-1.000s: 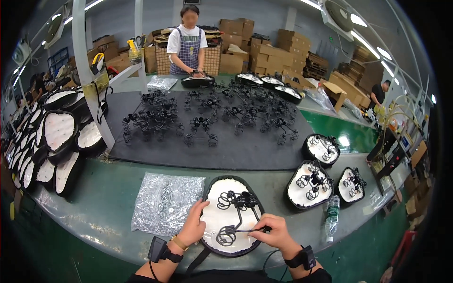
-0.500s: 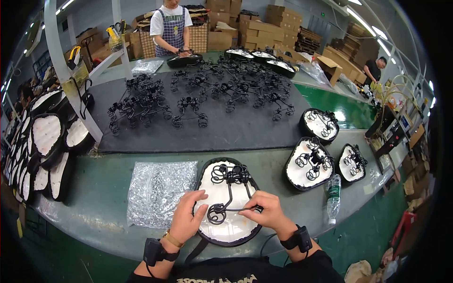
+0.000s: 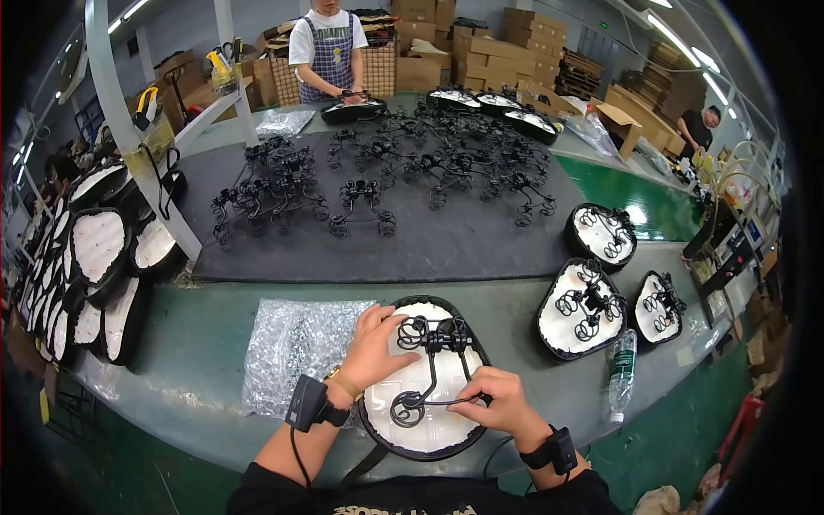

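Note:
An upside-down bicycle saddle [image 3: 438,433] with a white underside and black rim lies in front of me. On it rests a black wire spring frame [image 3: 447,336] with coils and a clamp at its far end. My right hand [image 3: 501,400] pinches the frame's near crossbar at the right, hiding the coil there. Over the saddle's left rim, my left hand [image 3: 371,354] holds nothing; its thumb and fingers are apart beside the far left coil. Whether they touch that coil, I cannot tell. The near left coil shows free of both hands.
A clear plastic bag of small metal parts [image 3: 296,356] lies left of the saddle. Many spring frames [image 3: 360,206] stand on a black mat [image 3: 283,257]. Saddles with frames [image 3: 558,330] and a water bottle [image 3: 621,378] sit right. Saddle shells [image 3: 99,245] pile up left. A co-worker [image 3: 330,51] stands opposite.
My left hand has moved forward from the near left coil toward the far left coil. My right hand keeps its pinch on the crossbar. The whole view has shifted slightly.

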